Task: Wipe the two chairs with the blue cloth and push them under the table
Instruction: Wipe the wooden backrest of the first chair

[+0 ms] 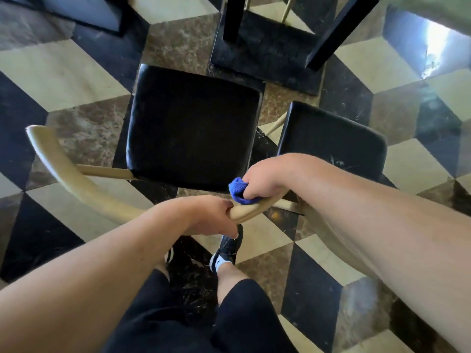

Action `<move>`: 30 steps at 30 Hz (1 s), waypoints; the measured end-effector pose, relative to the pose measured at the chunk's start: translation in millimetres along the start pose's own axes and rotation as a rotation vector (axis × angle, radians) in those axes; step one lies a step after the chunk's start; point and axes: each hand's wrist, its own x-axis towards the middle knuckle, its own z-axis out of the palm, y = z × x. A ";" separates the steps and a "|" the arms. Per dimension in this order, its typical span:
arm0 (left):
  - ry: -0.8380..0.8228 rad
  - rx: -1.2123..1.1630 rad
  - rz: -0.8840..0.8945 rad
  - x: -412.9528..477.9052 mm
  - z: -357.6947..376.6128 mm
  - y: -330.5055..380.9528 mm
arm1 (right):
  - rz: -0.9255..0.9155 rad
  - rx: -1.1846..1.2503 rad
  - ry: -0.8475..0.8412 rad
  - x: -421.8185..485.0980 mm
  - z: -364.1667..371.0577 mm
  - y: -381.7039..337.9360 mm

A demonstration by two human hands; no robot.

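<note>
Two chairs with black padded seats and curved pale wooden backrests stand below me. The left chair's seat point(191, 128) is in the middle; its backrest point(76, 182) arcs toward me. My left hand point(206, 217) grips that backrest near its right end. My right hand point(265, 179) is closed on the bunched blue cloth point(238, 191) and presses it on the same rail just beyond the left hand. The right chair's seat point(331, 138) lies partly under my right forearm. The table's black base point(267, 52) and dark legs stand right behind the chairs.
The floor point(63, 72) is patterned in cream, brown and black marble tiles. Another dark furniture base point(84, 11) sits at the top left. My legs and black shoes point(229, 245) stand directly behind the left chair's backrest. A bright glare falls on the floor at top right.
</note>
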 end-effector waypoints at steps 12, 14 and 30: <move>-0.134 0.075 0.157 12.2 -17.0 -21.9 | 0.144 0.036 -0.423 150.5 9.2 -10.8; -0.114 0.099 0.176 12.9 -24.3 -31.3 | 0.133 -0.008 -0.386 172.6 2.1 -15.0; -0.163 0.091 0.096 3.7 -45.5 -34.0 | 0.083 -0.027 -0.261 45.8 -58.1 -23.3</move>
